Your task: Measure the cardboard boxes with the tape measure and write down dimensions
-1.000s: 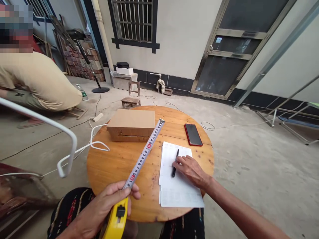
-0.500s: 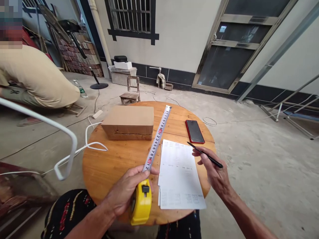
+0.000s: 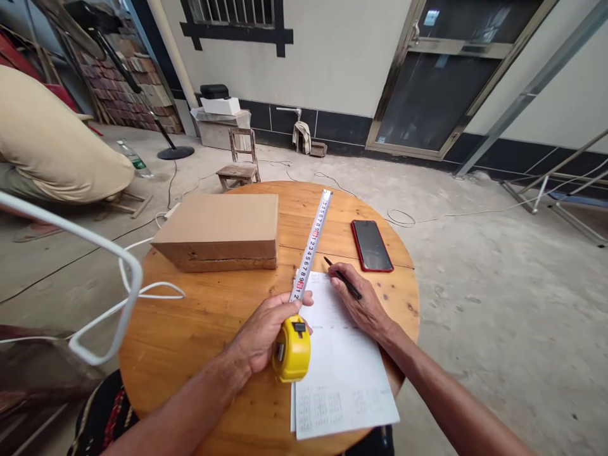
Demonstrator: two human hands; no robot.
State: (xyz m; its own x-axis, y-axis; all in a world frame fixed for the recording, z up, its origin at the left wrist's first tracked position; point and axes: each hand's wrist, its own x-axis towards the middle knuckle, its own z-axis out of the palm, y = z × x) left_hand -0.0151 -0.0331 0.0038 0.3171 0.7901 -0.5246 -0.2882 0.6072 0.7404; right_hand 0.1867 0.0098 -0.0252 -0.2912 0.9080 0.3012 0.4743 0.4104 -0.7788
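Note:
My left hand (image 3: 266,332) is closed around a yellow tape measure (image 3: 295,354). Its white metal blade (image 3: 312,244) is pulled out and slants away over the table, past the right side of a closed brown cardboard box (image 3: 223,225). In my right hand (image 3: 363,304) is a slim black pen (image 3: 346,282), gripped in the fingers with its tip pointing up and left. This hand rests over the upper part of some printed paper sheets (image 3: 344,380). Part of the tape measure overlaps the left edge of the paper.
A phone with a red edge (image 3: 372,246) lies on the round wooden table (image 3: 204,342). White bent tubing (image 3: 114,253) reaches in at the left. A small wooden chair (image 3: 241,161) stands beyond the table, and a seated person's leg (image 3: 61,139) is at far left.
My right hand has moved left with the pen, from the paper's right edge onto its upper part. The tape measure has shifted right and away from me. The view has tilted downward.

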